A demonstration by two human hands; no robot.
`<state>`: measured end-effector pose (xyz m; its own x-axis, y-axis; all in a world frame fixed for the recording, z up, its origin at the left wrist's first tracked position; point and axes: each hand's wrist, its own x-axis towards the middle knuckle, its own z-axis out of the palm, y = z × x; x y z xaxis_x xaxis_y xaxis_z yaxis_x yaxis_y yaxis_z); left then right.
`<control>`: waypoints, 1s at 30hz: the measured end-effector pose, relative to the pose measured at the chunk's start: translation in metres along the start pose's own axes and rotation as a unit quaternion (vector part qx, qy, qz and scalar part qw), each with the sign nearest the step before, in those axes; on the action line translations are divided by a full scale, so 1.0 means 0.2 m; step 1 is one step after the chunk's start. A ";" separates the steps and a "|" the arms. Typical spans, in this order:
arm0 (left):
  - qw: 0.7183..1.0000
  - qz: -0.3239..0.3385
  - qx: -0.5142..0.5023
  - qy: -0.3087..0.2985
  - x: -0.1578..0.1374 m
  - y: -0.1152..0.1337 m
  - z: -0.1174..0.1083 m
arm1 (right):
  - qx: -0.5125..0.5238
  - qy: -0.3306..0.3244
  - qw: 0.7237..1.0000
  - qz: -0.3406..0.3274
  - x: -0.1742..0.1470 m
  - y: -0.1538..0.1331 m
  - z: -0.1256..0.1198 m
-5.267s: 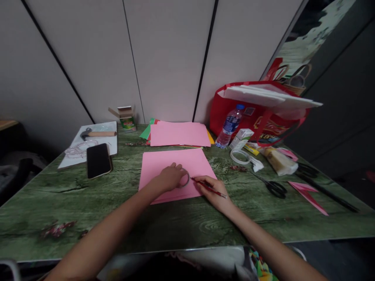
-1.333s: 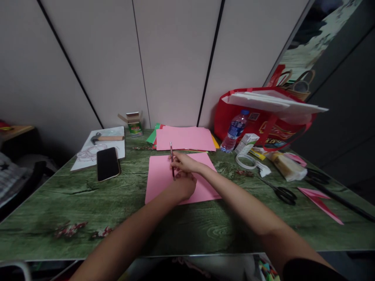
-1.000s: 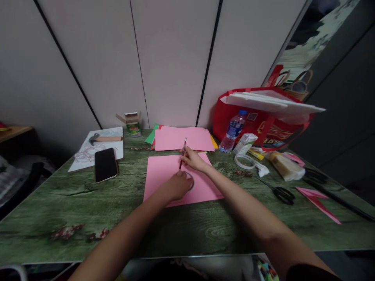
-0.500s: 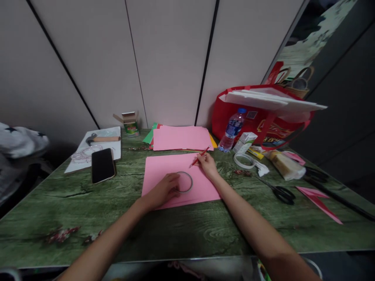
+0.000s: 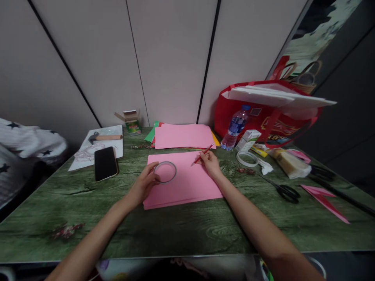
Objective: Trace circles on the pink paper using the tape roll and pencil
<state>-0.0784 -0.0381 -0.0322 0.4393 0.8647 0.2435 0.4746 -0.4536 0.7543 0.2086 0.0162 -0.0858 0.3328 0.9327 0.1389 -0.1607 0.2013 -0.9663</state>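
Pink paper sheets (image 5: 190, 177) lie on the green wood-patterned table in front of me. A thin grey ring (image 5: 175, 177), like a nearly used-up tape roll, is at the left part of the paper, and my left hand (image 5: 144, 183) grips its left side between thumb and fingers. My right hand (image 5: 210, 163) holds a red pencil (image 5: 202, 154) at the paper's upper right, its lower end pointing down-left toward the sheet. Whether the pencil tip touches the paper I cannot tell.
Behind lies a stack of coloured paper (image 5: 184, 136). To the left are a phone (image 5: 106, 164), a hammer (image 5: 108, 137) and a small open box (image 5: 133, 124). At right stand a water bottle (image 5: 235, 127), a red bag (image 5: 263, 113), a white tape roll (image 5: 246, 158) and scissors (image 5: 287, 192).
My left hand has moved left and slightly up across the pink paper, taking the grey ring along. My right hand still holds the pencil in nearly the same place.
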 end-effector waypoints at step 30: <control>0.997 0.033 -0.061 -0.011 -0.18 -0.28 -0.02 | 0.028 0.014 0.999 -0.003 -0.02 0.00 0.00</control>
<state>-0.1237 -0.0431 -0.0800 0.4836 0.8282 0.2834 0.3473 -0.4787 0.8063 0.2082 0.0121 -0.0861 0.3590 0.9231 0.1380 -0.2109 0.2242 -0.9514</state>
